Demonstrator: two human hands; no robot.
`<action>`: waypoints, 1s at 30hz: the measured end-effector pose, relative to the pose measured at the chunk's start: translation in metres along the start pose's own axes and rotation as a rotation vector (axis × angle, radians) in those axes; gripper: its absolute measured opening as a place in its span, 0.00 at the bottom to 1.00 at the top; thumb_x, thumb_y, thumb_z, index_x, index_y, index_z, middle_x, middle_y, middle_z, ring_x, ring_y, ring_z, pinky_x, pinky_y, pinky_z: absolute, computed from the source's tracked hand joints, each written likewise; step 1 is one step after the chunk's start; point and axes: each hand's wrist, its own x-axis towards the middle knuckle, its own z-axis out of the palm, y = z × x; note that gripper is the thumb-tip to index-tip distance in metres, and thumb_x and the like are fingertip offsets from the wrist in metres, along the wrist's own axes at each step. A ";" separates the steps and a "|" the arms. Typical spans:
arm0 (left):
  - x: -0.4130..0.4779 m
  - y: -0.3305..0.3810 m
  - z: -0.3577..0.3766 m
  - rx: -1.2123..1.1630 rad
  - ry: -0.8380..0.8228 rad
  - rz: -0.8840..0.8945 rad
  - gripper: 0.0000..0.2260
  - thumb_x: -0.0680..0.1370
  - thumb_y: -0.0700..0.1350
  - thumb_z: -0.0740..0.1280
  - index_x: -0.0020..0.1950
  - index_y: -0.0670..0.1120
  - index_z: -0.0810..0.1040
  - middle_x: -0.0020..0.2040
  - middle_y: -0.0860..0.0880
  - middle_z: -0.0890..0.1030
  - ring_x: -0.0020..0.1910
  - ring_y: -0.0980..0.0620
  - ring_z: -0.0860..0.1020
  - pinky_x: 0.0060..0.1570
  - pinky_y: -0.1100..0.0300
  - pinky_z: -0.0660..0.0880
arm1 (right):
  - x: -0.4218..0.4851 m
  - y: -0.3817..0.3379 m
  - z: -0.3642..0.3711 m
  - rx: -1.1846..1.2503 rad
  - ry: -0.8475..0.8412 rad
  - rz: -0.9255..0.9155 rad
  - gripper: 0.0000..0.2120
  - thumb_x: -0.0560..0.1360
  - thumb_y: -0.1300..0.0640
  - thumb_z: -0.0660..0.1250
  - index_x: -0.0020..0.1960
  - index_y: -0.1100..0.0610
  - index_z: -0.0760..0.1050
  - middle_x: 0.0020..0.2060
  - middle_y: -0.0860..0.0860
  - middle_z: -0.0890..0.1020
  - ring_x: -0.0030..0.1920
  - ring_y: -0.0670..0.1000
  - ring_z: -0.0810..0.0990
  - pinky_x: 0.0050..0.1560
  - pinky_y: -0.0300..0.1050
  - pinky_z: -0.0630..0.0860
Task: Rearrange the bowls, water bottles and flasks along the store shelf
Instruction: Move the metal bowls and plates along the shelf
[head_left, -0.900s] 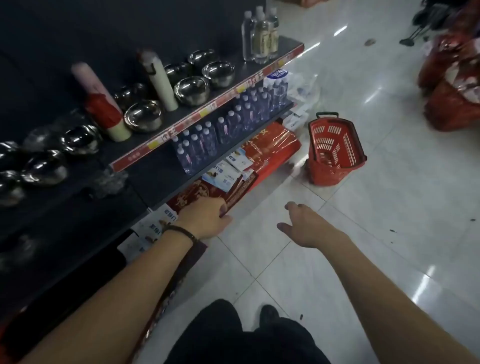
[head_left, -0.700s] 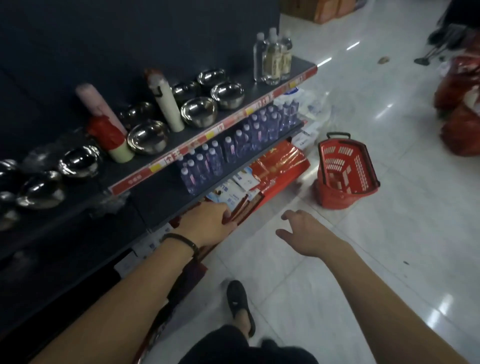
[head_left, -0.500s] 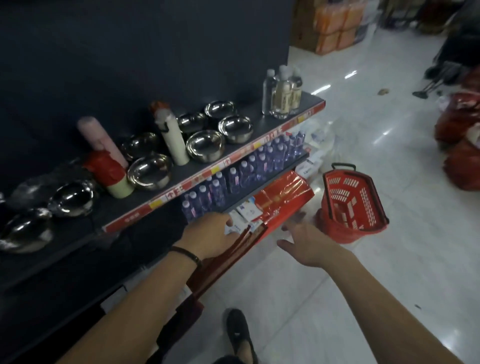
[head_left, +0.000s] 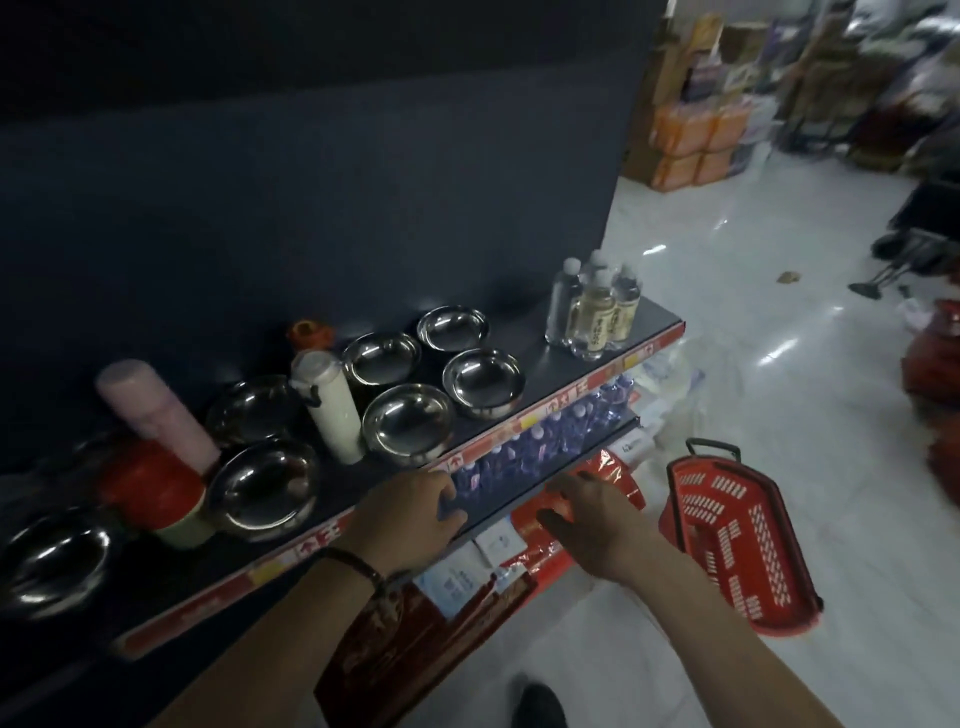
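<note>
Bowls (head_left: 408, 423) of polished steel stand along the top shelf (head_left: 652, 322), mouths up. Four are in a loose cluster toward its right half and more stand to the left. Between the two groups a white flask (head_left: 332, 405) stands upright, and an orange cap (head_left: 310, 335) shows behind it against the dark back panel (head_left: 311, 182). Farther left we see a pink flask (head_left: 156, 410) and, just in front of it, a red-lidded flask (head_left: 156, 493) close against a bowl; we cannot tell whether they touch. At the shelf's right end a tight group of large water bottles (head_left: 595, 312) stands upright. One level down, rows of small water bottles (head_left: 545, 441) with purple labels fill the lower shelf (head_left: 597, 448).

Our left hand (head_left: 410, 519), a dark bracelet (head_left: 358, 564) on its wrist, is at the front edge of that lower shelf. Its fingers are curled beside the nearest small bottles, and we cannot tell whether they clamp on anything. Our right hand (head_left: 592, 525) hangs just beside it, palm down, fingers straight and slightly apart, holding nothing, over red packages (head_left: 615, 480) on the bottom level. A red basket (head_left: 737, 535) sits on the white floor (head_left: 779, 415) near the right hand.
</note>
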 end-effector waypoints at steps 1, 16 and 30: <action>0.013 0.002 -0.001 -0.003 0.011 -0.014 0.10 0.80 0.57 0.72 0.56 0.53 0.81 0.52 0.55 0.85 0.51 0.53 0.83 0.54 0.54 0.81 | 0.015 0.006 -0.003 0.014 0.006 -0.024 0.14 0.84 0.46 0.67 0.68 0.47 0.77 0.62 0.48 0.81 0.55 0.47 0.82 0.53 0.41 0.81; 0.116 0.014 0.001 -0.039 0.142 -0.261 0.13 0.80 0.60 0.72 0.58 0.54 0.82 0.52 0.56 0.82 0.48 0.58 0.81 0.47 0.62 0.78 | 0.224 0.069 -0.003 0.057 0.042 -0.174 0.29 0.79 0.51 0.76 0.76 0.52 0.71 0.64 0.58 0.73 0.58 0.59 0.80 0.61 0.50 0.80; 0.129 -0.003 -0.002 -0.295 0.148 -0.401 0.08 0.80 0.54 0.73 0.55 0.52 0.84 0.50 0.57 0.85 0.50 0.61 0.83 0.53 0.61 0.81 | 0.265 0.072 0.040 0.210 0.133 -0.257 0.21 0.78 0.57 0.77 0.69 0.50 0.77 0.71 0.60 0.71 0.61 0.58 0.82 0.62 0.52 0.84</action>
